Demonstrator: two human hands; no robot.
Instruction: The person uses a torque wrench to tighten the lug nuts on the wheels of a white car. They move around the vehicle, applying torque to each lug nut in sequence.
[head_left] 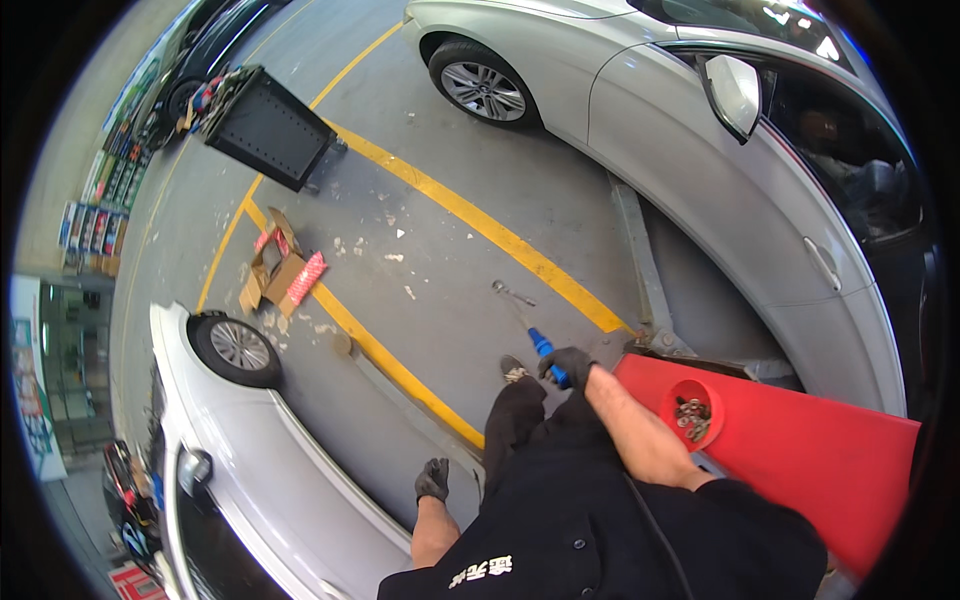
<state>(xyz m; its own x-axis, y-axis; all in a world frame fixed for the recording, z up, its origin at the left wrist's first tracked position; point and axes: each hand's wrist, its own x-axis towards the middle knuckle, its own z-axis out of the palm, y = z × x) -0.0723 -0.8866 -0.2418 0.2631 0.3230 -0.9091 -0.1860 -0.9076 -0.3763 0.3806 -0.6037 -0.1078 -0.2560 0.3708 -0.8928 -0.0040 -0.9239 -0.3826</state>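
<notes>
My right hand [567, 367], in a dark glove, is closed round the blue handle of a long wrench [541, 342]. Its thin metal shaft points forward over the floor to a ratchet head with a socket piece [514, 293] angled off to the right. Out to my left, my left hand [433, 480] wears a dark glove too. Its fingers are loosely bent and apart, with nothing visible in them, near the side of a white car [262, 455]. Beside my right forearm, a red bowl [717, 412] holds several metal lug nuts [692, 414].
The bowl stands on a red bench top [830, 440]. A silver car [690, 130] is ahead right, beside a grey lift arm [640, 255]. Further off are a torn cardboard box [278, 275], paper scraps and a black tool cart [268, 125]. Yellow lines [450, 205] cross the grey floor.
</notes>
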